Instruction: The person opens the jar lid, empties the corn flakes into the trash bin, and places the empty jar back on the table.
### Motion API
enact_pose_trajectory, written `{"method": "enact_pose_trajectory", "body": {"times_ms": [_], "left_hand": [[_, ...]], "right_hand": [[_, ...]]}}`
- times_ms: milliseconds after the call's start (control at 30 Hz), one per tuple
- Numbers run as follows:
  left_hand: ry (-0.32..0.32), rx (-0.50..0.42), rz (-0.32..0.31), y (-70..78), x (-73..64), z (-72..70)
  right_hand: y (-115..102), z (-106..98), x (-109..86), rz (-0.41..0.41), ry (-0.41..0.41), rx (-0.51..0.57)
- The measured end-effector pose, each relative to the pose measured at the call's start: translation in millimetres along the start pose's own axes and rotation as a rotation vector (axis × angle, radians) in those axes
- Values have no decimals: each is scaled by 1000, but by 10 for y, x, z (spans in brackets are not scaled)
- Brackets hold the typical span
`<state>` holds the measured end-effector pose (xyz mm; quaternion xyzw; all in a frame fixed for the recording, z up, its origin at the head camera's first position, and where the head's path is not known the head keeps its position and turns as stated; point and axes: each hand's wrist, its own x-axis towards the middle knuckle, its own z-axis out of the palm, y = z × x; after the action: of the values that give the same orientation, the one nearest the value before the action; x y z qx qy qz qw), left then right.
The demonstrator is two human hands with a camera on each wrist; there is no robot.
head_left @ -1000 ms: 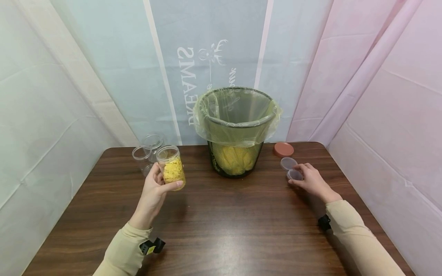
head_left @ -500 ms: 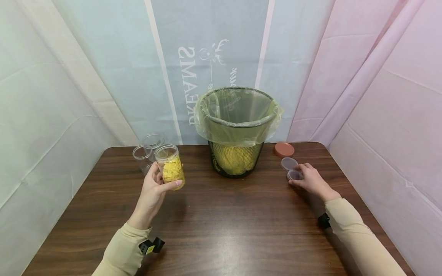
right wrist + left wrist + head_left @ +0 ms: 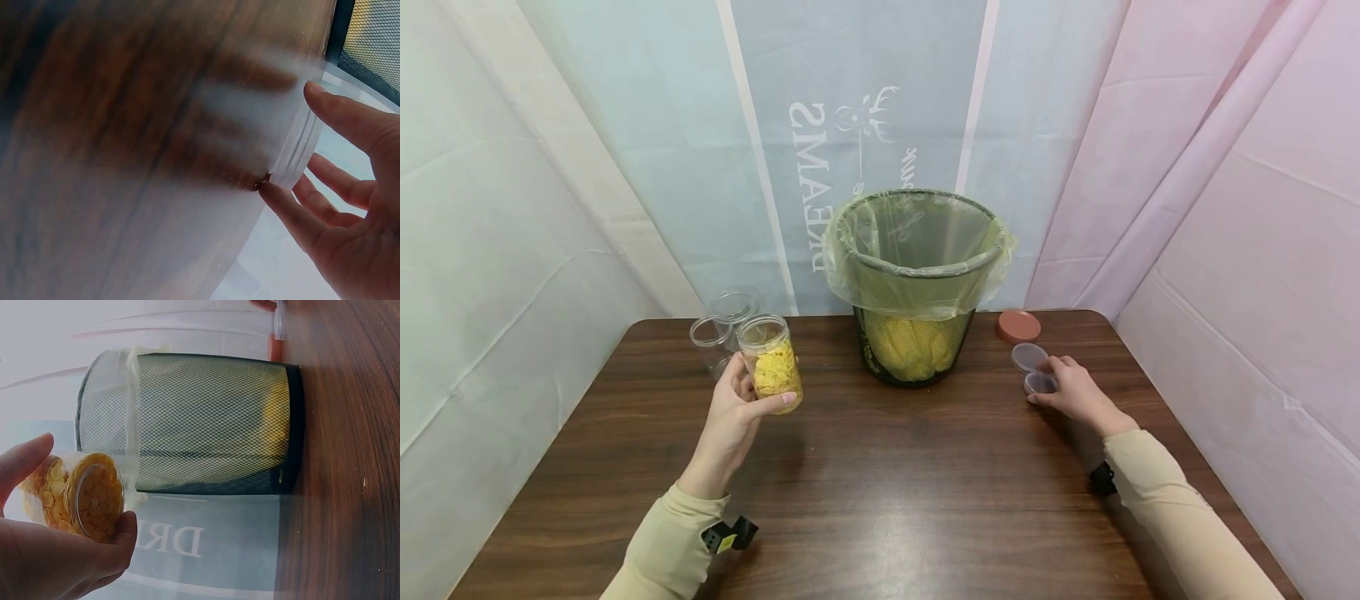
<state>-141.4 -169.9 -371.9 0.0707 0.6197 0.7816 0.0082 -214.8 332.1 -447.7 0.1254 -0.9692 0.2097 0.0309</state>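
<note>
My left hand (image 3: 724, 429) grips a clear plastic jar (image 3: 777, 373) around its side, raised above the table with its open mouth up. Yellow flakes fill most of it; in the left wrist view, the flakes (image 3: 57, 494) show as small round pieces through the wall and base. Far to the right, my right hand (image 3: 1084, 398) pinches a round clear lid (image 3: 1040, 382) by its edge, low at the tabletop. The right wrist view has thumb and fingertips on opposite sides of the lid's rim (image 3: 299, 147). Another clear lid (image 3: 1028, 357) lies just behind it.
A black mesh wastebasket (image 3: 868, 350) with a translucent yellowish liner stands at the back middle, yellow material at its bottom. A reddish lid (image 3: 1018, 326) lies right of it. Two clear jars (image 3: 700, 342) stand behind my left hand. Fabric curtains (image 3: 602, 142) enclose the wooden table (image 3: 887, 483).
The jar in my left hand has shifted very slightly left. My right hand keeps its place at the clear lid.
</note>
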Motion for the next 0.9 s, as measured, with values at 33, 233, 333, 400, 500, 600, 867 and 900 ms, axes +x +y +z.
{"method": "enact_pose_trajectory", "body": {"times_ms": [33, 233, 333, 400, 500, 600, 867, 900], "left_hand": [[-1, 2, 2, 0, -1, -2], [1, 6, 10, 9, -3, -1], [0, 3, 14, 17, -7, 5], [-3, -1, 16, 18, -8, 7], [-4, -4, 19, 16, -10, 9], [-5, 0, 26, 13, -11, 8], [-6, -3, 30, 17, -4, 17], [-5, -5, 30, 20, -4, 20]], "right_hand": [[-2, 0, -1, -1, 3, 0], [0, 13, 2, 2, 20, -9], [0, 17, 3, 9, 18, -7], [0, 16, 4, 10, 16, -9], [0, 12, 6, 7, 11, -10], [0, 12, 7, 3, 14, -10], [-23, 5, -7, 6, 10, -14], [-27, -3, -9, 9, 10, -15]]}}
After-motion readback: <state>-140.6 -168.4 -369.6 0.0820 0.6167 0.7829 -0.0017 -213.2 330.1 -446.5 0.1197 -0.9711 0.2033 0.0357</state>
